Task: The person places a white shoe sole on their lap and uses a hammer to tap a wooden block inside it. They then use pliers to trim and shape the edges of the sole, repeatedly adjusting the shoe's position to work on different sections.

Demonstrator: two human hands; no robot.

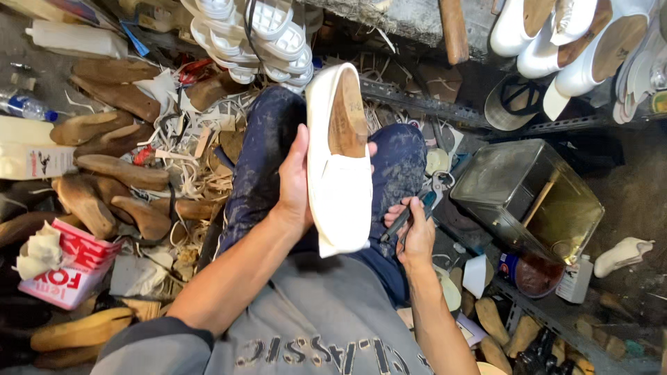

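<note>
Nearest the camera, both forearms rise from the bottom edge over a grey shirt and dark, dust-marked trousers (267, 167). Left hand (295, 184): palm turned inward, fingers wrapped behind a white slip-on shoe (338, 167), thumb along its near edge, so the hand is closed around the shoe and holds it upright above the lap, toe toward the camera, heel away. One wooden last (345, 118) sits inside the shoe, its top showing through the opening. Right hand (415, 232): lower, just beside the shoe's toe, fingers curled tightly about one dark pen-like tool (403, 221), tip angled toward the shoe.

Middle ground, left: a heap of brown wooden lasts (104, 180), more than ten, lying among pale offcut strips, with one red-and-white carton (73, 267) at its near edge. Middle ground, right: one open metal tin (531, 198), tilted, with one small round can (531, 274) just beside it.

Far ground: a stack of white soles (253, 35) above the knees, and at least three white shoes (570, 35) on lasts at the upper right.
</note>
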